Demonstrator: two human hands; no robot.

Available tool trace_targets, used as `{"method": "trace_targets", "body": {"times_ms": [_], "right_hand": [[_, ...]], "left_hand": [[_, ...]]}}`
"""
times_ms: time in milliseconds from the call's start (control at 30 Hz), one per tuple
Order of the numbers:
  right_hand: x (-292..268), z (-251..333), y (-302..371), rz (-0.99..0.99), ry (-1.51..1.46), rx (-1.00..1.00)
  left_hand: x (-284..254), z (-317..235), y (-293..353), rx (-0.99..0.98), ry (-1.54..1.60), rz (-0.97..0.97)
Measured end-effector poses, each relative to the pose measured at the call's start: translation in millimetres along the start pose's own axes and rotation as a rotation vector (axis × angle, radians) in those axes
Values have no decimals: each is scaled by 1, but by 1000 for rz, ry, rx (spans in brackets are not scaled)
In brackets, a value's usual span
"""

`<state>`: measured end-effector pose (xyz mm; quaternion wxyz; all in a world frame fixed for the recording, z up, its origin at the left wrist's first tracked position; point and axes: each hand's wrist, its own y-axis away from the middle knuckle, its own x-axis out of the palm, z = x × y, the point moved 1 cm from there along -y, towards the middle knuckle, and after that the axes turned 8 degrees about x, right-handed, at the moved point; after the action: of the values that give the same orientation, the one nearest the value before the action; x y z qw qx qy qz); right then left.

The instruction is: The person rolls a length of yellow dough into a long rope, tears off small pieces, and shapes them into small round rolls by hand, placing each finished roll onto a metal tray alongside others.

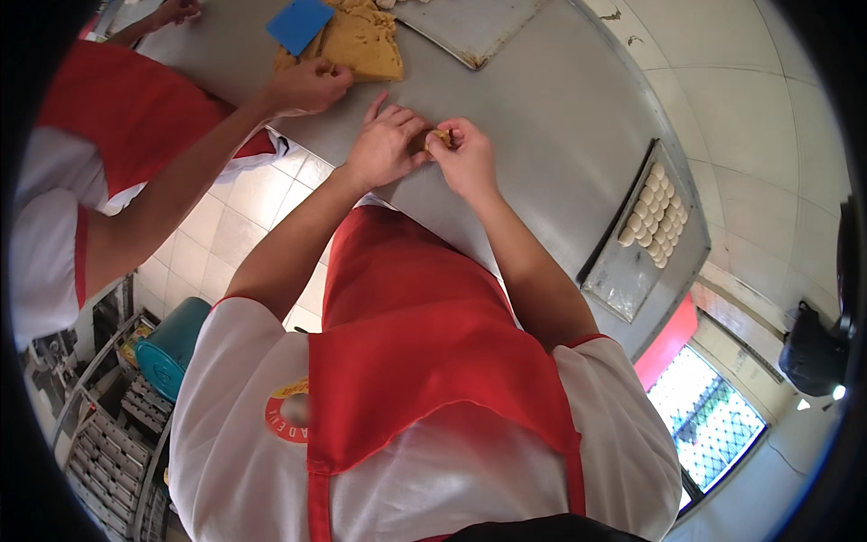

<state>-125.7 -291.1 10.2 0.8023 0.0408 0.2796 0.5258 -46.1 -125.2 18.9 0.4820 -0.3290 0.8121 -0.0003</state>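
A small lump of yellow dough (440, 139) is between my two hands, just above the near part of the metal table. My right hand (470, 161) pinches it between thumb and fingertips. Curled around its left side is my left hand (386, 149), thumb and fingers closed toward the lump while one finger sticks out away from it. The fingers partly cover the lump. Beyond my left hand lies a large mass of the same yellow dough (375, 45), with a flat blue scraper (300, 25) resting on its left part.
At my left, a co-worker's hand (312, 88) reaches to the dough mass. A metal tray (623, 294) with rows of pale dough pieces (655, 217) sits at the table's right end. Another tray (470, 32) lies at the far side. A teal bucket (172, 352) stands behind on the left.
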Motion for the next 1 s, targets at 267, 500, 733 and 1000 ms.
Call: {"method": "trace_targets", "body": {"times_ms": [267, 500, 733, 1000], "right_hand": [[-17, 9, -8, -49, -298, 157], [-9, 106, -105, 42, 73, -137], [-13, 131, -259, -351, 830, -398], [-144, 35, 5, -163, 101, 132]], "left_hand": [[8, 19, 0, 27, -25, 9], [-39, 29, -37, -433, 793, -143], [-29, 28, -39, -507, 1139, -208], [-8, 4, -6, -720, 1729, -34]]}}
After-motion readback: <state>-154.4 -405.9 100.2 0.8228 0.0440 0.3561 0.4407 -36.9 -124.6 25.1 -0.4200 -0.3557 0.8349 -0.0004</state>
